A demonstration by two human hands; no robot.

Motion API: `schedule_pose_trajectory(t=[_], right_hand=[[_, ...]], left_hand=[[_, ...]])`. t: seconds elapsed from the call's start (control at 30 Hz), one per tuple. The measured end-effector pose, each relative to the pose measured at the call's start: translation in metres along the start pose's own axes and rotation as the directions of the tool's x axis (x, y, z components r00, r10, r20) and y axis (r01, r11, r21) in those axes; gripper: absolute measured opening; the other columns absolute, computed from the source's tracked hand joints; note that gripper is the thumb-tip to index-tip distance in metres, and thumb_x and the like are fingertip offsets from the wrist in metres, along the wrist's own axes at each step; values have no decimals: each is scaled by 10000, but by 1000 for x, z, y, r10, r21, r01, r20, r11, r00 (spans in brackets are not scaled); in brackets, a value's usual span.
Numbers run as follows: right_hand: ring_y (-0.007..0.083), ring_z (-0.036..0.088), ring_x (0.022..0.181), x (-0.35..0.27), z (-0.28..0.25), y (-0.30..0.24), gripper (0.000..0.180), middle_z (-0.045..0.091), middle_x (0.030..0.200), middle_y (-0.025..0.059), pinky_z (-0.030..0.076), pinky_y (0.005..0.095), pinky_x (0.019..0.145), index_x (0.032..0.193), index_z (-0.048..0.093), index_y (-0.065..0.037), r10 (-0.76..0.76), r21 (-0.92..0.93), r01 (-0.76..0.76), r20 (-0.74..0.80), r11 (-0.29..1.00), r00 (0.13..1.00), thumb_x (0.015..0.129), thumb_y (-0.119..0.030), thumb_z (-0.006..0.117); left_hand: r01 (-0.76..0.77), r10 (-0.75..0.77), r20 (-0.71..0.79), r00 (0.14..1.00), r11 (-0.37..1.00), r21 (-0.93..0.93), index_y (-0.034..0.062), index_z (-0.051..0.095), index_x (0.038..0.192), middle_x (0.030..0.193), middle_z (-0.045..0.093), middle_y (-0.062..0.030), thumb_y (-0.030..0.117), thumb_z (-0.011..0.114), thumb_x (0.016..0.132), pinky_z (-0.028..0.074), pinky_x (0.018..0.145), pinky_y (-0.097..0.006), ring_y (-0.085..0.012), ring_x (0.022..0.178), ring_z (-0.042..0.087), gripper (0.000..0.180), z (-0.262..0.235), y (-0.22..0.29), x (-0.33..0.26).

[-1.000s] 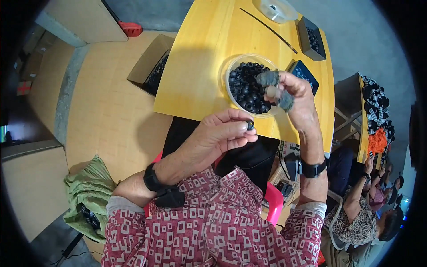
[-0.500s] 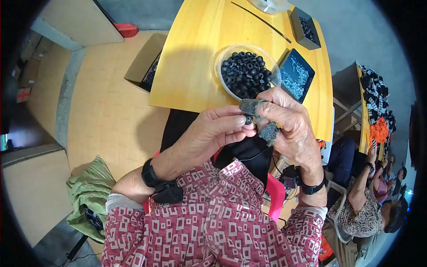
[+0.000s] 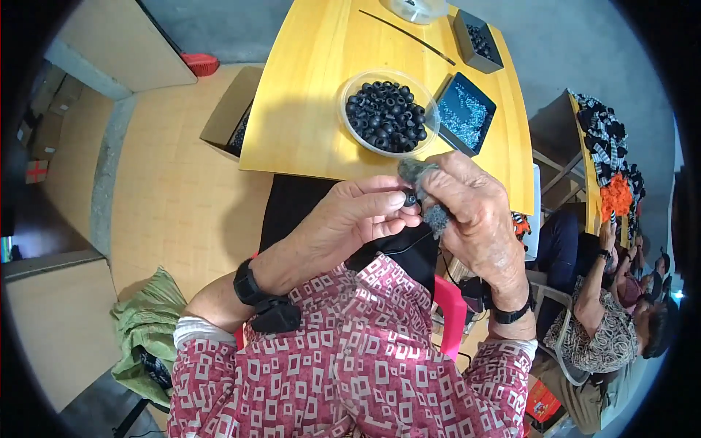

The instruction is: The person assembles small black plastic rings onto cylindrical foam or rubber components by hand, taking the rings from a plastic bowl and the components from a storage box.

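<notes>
Left hand: Thumb and fingertips of the left hand (image 3: 354,217) pinch a glossy black bead (image 3: 410,198).
Right hand: Grey fuzzy fingertip covers (image 3: 437,217) on the right hand (image 3: 478,208) curl beside it (whether they grasp anything cannot be told).
Bead: In front of the seated worker's lap, short of the clear plastic bowl (image 3: 434,117) of black beads (image 3: 387,117).
Handling: A firm pinch at the rim, covers meeting it squarely, should probably prevent slipping.

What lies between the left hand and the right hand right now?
In the head view: a small black bead held by the left hand, and the fuzzy grey wraps worn on the right hand.
</notes>
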State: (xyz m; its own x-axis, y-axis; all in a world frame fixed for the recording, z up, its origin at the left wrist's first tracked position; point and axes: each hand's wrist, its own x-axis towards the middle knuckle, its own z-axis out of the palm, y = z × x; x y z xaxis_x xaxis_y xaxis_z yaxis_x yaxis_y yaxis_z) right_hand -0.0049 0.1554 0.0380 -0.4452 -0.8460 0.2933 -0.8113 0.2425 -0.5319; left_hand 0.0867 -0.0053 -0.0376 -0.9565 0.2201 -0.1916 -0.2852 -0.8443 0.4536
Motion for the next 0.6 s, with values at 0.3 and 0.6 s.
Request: schedule_pose_trajectory(t=[0.3,0.6], right_hand=[[162,603,805,-30,23,8,190,646,880,91,471,270,714,943,671,21,281,418,-161,-242,894,929,753,25,681],[170,600,793,-38,26,14,186,642,876,93,464,261,701,917,664,25,276,357,-160,-303,920,912,732,40,673]], left_hand=[[46,-48,53,997,998,33,-29,516,1211,1086,626,-141,112,592,914,511,891,-314,-210,973,636,338,1,-1,0],[116,-117,7,993,991,63,-34,539,1202,1056,635,-144,127,607,907,508,885,-309,-216,967,644,343,1,-3,0]])
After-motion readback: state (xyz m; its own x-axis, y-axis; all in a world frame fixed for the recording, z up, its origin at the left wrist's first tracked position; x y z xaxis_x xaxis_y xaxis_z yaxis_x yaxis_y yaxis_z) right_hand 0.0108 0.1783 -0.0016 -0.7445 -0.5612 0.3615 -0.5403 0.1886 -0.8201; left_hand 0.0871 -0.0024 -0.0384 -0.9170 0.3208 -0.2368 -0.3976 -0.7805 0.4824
